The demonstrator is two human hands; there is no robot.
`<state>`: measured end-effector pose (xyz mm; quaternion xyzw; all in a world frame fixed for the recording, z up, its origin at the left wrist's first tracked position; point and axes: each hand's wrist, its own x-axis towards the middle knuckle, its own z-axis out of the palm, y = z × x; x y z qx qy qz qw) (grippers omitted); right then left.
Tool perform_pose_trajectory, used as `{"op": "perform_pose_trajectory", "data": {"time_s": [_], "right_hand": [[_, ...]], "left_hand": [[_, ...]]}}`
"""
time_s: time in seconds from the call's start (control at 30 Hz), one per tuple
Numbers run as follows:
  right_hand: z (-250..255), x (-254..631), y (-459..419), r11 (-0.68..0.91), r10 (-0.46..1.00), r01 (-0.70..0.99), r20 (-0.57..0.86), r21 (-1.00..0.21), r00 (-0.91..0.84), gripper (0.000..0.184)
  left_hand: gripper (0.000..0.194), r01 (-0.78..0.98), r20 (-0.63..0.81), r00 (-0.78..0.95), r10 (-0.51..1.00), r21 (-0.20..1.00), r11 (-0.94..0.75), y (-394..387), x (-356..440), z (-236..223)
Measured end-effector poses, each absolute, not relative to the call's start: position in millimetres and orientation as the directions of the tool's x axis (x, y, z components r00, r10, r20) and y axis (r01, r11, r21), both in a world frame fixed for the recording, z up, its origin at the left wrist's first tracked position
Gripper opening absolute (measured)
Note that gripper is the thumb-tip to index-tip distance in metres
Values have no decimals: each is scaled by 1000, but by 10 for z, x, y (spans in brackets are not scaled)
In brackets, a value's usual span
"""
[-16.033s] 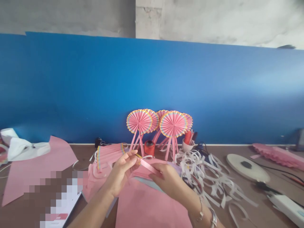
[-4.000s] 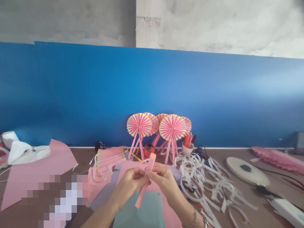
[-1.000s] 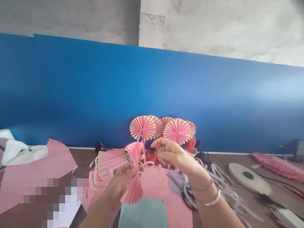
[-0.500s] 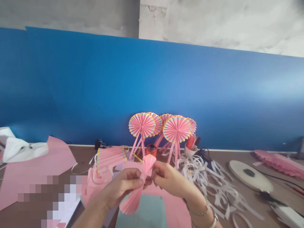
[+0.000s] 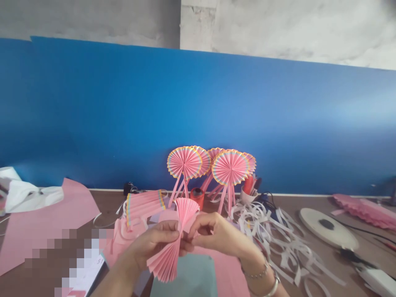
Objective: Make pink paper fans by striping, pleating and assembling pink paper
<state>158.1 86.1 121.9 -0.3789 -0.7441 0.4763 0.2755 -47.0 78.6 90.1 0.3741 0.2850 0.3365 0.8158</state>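
Observation:
A pink pleated paper fan [image 5: 168, 260], narrow at its waist and flared at both ends, is upright and tilted in front of me. My left hand [image 5: 154, 243] is closed around its waist, thumb in front and other fingers behind. On the right of the waist, my right hand [image 5: 213, 235] has its thumb and index fingertips drawn together close to the folds; whatever they pinch is hidden. Below the fan lies a grey-green board [image 5: 188, 276] on a pink sheet [image 5: 227, 268].
Several round pink paper fans [image 5: 231, 168] with striped edges stand behind my hands, near a red roll [image 5: 197, 199] and a cup [image 5: 248, 196]. White paper strips [image 5: 278, 231] tangle on the right beside a cream round device [image 5: 328, 227]. Pleated striped paper [image 5: 145, 206] lies left.
The fan's ends have spread wider, and its upper end has tipped left. My right hand's fingers have slid down from the upper flare to beside the waist. My left hand keeps its grip.

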Motion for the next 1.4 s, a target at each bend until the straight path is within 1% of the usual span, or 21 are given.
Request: {"op": "perform_pose_trajectory", "data": {"time_s": [0.03, 0.17, 0.37, 0.47, 0.53, 0.57, 0.63, 0.7, 0.73, 0.77, 0.8, 0.83, 0.9, 0.97, 1.03, 1.07, 1.1, 1.17, 1.23, 1.3, 1.4], "right_hand": [[1200, 1570, 875, 253, 830, 305, 44, -918, -556, 5], [1135, 1565, 936, 240, 845, 273, 62, -932, -530, 9], [1058, 1589, 1020, 147, 870, 170, 46, -974, -490, 31], [990, 1593, 1085, 143, 885, 137, 65, -980, -462, 32], [944, 1633, 1146, 183, 937, 224, 101, -957, -333, 30], [924, 1668, 1178, 211, 962, 328, 137, -921, -236, 30], [889, 1762, 1237, 216, 969, 612, 242, -761, -41, 33], [859, 1848, 1274, 163, 940, 810, 338, -563, 46, 34], [846, 1870, 1280, 162, 927, 846, 373, -509, 47, 31], [835, 1870, 1276, 192, 918, 843, 396, -502, 27, 24], [828, 1846, 1260, 252, 914, 805, 405, -537, -17, 18], [824, 1797, 1233, 325, 913, 735, 399, -595, -81, 22], [830, 1638, 1150, 422, 907, 521, 337, -742, -253, 44], [850, 1446, 1052, 389, 868, 319, 228, -864, -441, 51], [871, 1290, 978, 301, 835, 171, 173, -938, -523, 47], [877, 1246, 961, 248, 831, 139, 136, -959, -540, 43], [881, 1231, 959, 202, 836, 136, 99, -970, -540, 36], [878, 1292, 1002, 154, 857, 207, 26, -966, -514, 23], [866, 1459, 1093, 172, 874, 322, -6, -931, -485, 22], [848, 1685, 1202, 217, 868, 390, -6, -895, -496, 24], [822, 2019, 1327, 268, 918, 507, 56, -819, -393, 27]], "left_hand": [[26, -333, -208, 616, 759, 805, 491, 780, -470, 909], [23, -344, -197, 619, 760, 802, 488, 757, -491, 926], [21, -455, -100, 629, 771, 756, 470, 820, -532, 837], [25, -463, -90, 623, 777, 758, 459, 853, -542, 805], [26, -489, -105, 579, 809, 749, 447, 859, -545, 812], [25, -504, -116, 548, 829, 745, 437, 859, -546, 821], [24, -526, -129, 494, 860, 743, 413, 857, -545, 845], [24, -531, -135, 471, 872, 746, 402, 858, -541, 861], [25, -528, -143, 473, 869, 744, 409, 859, -538, 862], [26, -526, -156, 476, 866, 738, 422, 861, -535, 860], [26, -527, -171, 477, 862, 730, 436, 862, -531, 853], [27, -525, -189, 479, 858, 722, 452, 864, -526, 844], [26, -522, -223, 481, 848, 704, 482, 864, -514, 822], [26, -525, -244, 483, 841, 688, 501, 861, -502, 801], [25, -522, -242, 487, 839, 690, 502, 859, -497, 787], [24, -518, -238, 487, 840, 696, 497, 861, -500, 785], [23, -515, -235, 484, 843, 703, 491, 866, -508, 786], [19, -530, -233, 461, 856, 702, 476, 886, -542, 804], [11, -583, -238, 429, 871, 664, 468, 915, -600, 843], [5, -659, -232, 407, 883, 595, 460, 943, -671, 896], [8, -744, -214, 381, 899, 506, 436, 964, -750, 973]]}}
